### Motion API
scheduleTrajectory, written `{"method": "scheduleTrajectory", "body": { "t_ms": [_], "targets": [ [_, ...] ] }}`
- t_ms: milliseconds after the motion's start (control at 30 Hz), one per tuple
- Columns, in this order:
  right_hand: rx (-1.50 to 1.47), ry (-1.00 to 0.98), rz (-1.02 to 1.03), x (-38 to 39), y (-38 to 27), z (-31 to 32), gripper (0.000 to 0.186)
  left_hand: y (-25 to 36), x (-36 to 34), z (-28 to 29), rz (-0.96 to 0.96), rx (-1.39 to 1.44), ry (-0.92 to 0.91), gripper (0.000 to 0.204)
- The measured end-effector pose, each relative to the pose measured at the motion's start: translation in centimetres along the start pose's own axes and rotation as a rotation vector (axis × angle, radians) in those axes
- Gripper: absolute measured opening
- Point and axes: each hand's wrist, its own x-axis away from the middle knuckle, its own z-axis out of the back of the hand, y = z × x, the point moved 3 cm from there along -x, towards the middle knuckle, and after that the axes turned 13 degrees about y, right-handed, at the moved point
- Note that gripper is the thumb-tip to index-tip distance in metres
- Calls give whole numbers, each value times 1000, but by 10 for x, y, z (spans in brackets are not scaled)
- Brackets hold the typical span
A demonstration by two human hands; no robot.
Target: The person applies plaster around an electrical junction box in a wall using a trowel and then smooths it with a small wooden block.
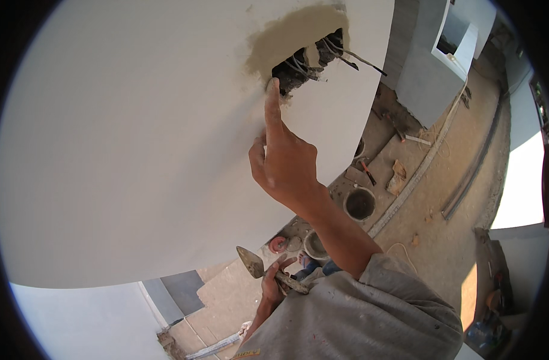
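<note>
Up at the white wall, my right hand reaches out with its index finger stretched and its other fingers curled, holding nothing. That fingertip touches the lower left corner of a rough rectangular hole. Several cut wires stick out of the hole, and a band of damp tan plaster borders its upper side. Lower down, near my body, my left hand grips a small pointed trowel, its blade tilted up and its handle coated in dried mortar.
On the floor below stand a round bucket and another bucket partly behind my right forearm. A red round object sits by the wall. Tools with orange handles and a long pale strip lie to the right.
</note>
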Motion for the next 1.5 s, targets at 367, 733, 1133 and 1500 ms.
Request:
{"method": "scheduleTrajectory", "body": {
  "t_ms": [367, 733, 1133, 1500],
  "targets": [
    [-35, -387, -305, 88, 57, 52, 53, 28, 6, -21, -331, -450, -44, 42],
    [-931, -789, -876, 209, 61, 67, 28, 143, 26, -151, -565, -623, -364, 67],
    [-2494, -988, -1108, 189, 70, 80, 18, 84, -6, -19, -254, -931, -107, 84],
    [-1328, -489, -874, 134, 24, 46, 54, -73, -54, 160, 111, -1083, 440, 87]
  ]
}}
